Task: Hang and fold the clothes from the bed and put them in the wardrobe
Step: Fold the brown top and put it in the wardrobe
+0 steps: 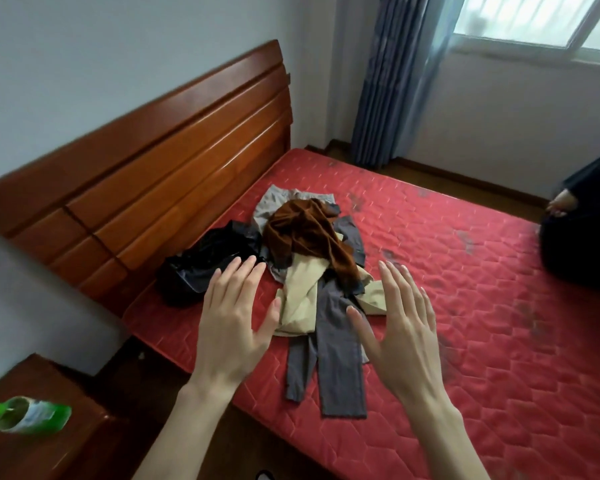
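We hold both hands out above a heap of clothes on a bare red quilted mattress [465,306], the left hand [232,327] and the right hand [400,337] each spread flat with straight fingers, palms down, grasping nothing. The heap lies on the mattress near the wooden headboard [160,168], and we take that headboard as our mark. Closest to it sits a crumpled black garment [201,265], partly behind the left hand's fingertips. Farther from the headboard, a brown velvety garment [309,233] drapes over a pale grey piece [274,202] and a beige garment [300,299]. Grey trousers [336,368] stretch from under the pile toward the near edge of the mattress, their legs lying between our two hands. Beside the headboard's near end stands a wooden nightstand [66,445] with a green bottle [28,415] lying on its side; its label is too blurred for us to read. At the mattress's far side from the headboard, a person in dark clothing [582,237] shows at the frame's edge. Beyond the headboard's far end hang blue-grey curtains [388,81] beside a window [541,22].
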{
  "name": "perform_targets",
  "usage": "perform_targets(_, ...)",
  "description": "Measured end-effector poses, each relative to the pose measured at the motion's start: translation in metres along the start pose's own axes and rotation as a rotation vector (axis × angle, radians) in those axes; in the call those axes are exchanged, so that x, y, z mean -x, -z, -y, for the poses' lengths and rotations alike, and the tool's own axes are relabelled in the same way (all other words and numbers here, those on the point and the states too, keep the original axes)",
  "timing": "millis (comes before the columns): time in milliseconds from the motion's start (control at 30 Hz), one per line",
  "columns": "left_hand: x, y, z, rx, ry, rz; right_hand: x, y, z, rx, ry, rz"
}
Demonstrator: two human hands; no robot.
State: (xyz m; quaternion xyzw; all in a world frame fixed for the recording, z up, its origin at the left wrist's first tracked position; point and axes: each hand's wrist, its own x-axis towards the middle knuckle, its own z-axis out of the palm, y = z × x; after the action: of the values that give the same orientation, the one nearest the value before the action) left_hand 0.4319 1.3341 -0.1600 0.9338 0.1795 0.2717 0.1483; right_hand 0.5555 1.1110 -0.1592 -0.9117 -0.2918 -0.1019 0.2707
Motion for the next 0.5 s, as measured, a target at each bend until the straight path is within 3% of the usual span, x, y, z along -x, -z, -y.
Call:
perform_targets(267, -0.050, -0.049, 0.020, 0.057, -0.012, 0.065, -0.042, -0.026, -0.010, 0.017, -0.061, 0.003)
perform_targets(500, -0.090, -0.117, 0.022, 0.028, -0.004, 0.094, -0.082, -0.070, -0.062, -0.002, -0.079, 0.043)
